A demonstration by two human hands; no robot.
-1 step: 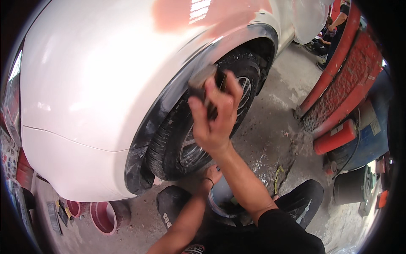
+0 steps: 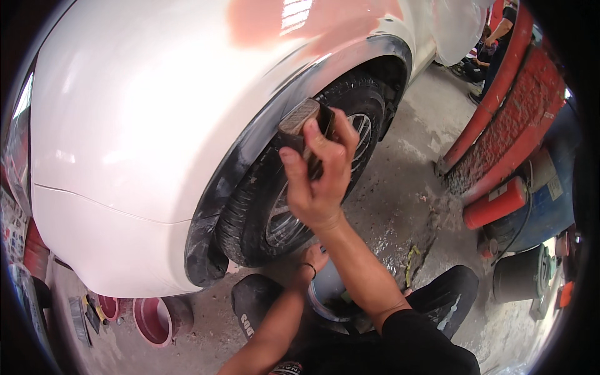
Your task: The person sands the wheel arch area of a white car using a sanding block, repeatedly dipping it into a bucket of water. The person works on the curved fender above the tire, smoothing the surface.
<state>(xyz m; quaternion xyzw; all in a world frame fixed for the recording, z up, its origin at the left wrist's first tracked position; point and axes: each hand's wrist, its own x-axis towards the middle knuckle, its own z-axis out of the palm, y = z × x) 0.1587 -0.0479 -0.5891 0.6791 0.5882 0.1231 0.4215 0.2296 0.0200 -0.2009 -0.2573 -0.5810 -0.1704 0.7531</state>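
At 6 o'clock, by a bucket [image 2: 319, 295], the left hand [image 2: 314, 257] is partly hidden; whether anything is held by it cannot be told. Just toward 12 o'clock, a brown block [image 2: 304, 115] with a dark sheet [image 2: 290, 140] round it is gripped by the right hand [image 2: 321, 191], near the dark wheel-arch trim [image 2: 242, 159]. It looks light and stiff, maybe slippery if wet, and is best held by its long sides. Pale letters [image 2: 247, 326] are seen on the trouser leg [image 2: 256, 294] at 7 o'clock. Farther off, at 3 o'clock, labels on a red cylinder [image 2: 495, 205] and a blue drum [image 2: 556, 211] cannot be read.
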